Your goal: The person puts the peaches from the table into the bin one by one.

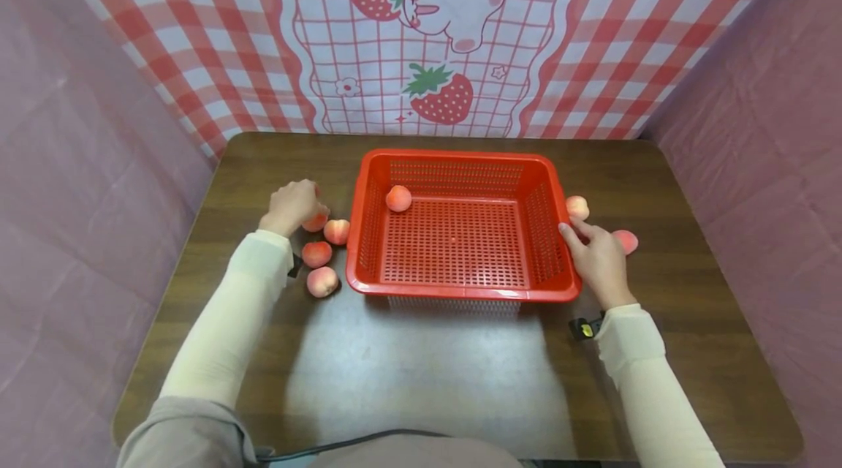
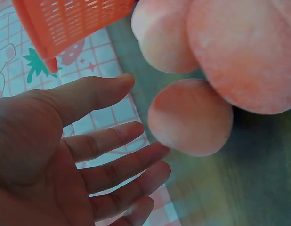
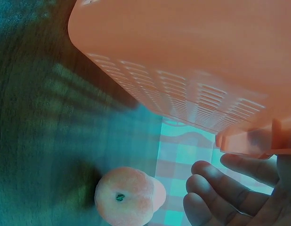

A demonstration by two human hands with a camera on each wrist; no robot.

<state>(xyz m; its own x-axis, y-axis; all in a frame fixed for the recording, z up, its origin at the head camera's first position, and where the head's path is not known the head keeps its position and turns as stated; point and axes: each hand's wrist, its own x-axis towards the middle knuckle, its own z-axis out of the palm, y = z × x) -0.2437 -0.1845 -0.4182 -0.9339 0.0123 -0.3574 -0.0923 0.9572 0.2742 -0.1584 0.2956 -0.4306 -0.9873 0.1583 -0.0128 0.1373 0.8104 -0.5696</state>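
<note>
A red plastic basket (image 1: 460, 293) with slotted walls stands mid-table, one peach (image 1: 398, 199) in its back left corner. My left hand (image 1: 289, 206) is over the peaches left of the basket, fingers spread and slightly bent in the left wrist view. The nearest peach (image 2: 190, 117) is just beyond its fingertips, with nothing in the palm. At the basket's right rim, my right hand (image 1: 597, 260) holds the edge, thumb over the top and index finger beneath. The other right fingers (image 3: 202, 181) hang loosely below the rim.
Left of the basket lie several peaches, among them a split-coloured peach (image 1: 337, 232), a red peach (image 1: 316, 254) and a paler peach (image 1: 322, 282). On the right are a pale peach (image 1: 577, 208) and a pink peach (image 1: 626, 241). A checked cloth (image 1: 460, 88) hangs behind the wooden table (image 1: 697, 351).
</note>
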